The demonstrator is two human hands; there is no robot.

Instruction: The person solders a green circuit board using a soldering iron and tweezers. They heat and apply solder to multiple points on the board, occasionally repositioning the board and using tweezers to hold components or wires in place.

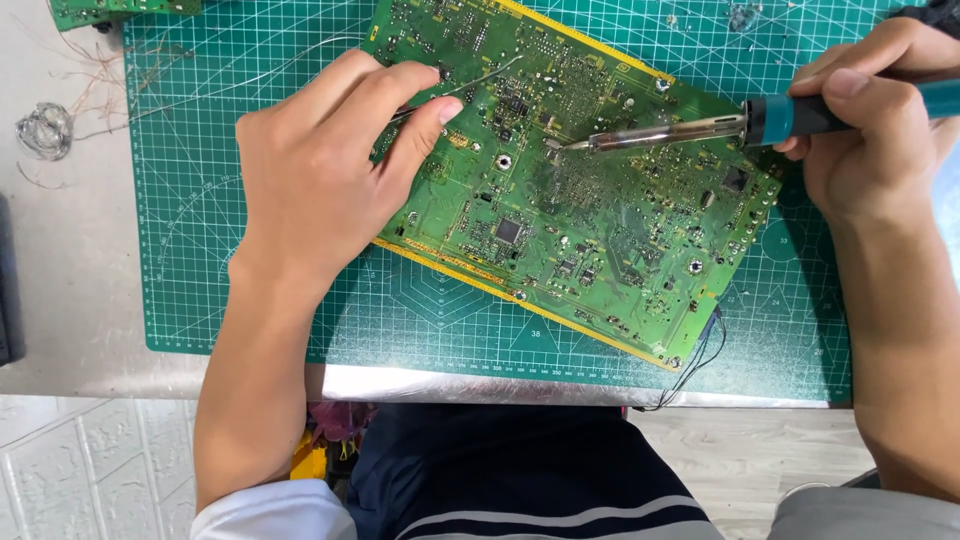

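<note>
Far left, near the worktop (70,290) edge: a small tangle of clear wire (43,130), thin reddish strands trailing beside it. Covering most of the worktop: a green cutting mat (190,250) with a white grid. At the far left corner of the mat, partly cut off: a second small green board (100,10).

Left of centre: the left hand (320,170), palm down, forearm rising straight from the near edge, wrist lying on the mat. Fingers curled and pressed together, thumb against forefinger, pinching a thin strand of solder wire (480,78) running out toward the middle of the board.

Centre: a large green circuit board (560,200), lying flat and skewed on the mat, yellow-edged, one corner under the left hand, thin dark wires hanging off its near right corner over the near edge of the worktop.

Right: a soldering iron (680,132) with teal and black grip, metal tip resting on the board just beside the end of the solder wire. Far right: the right hand (880,130), forearm entering from the right edge, fingers wrapped closed around the grip, thumb on top.
</note>
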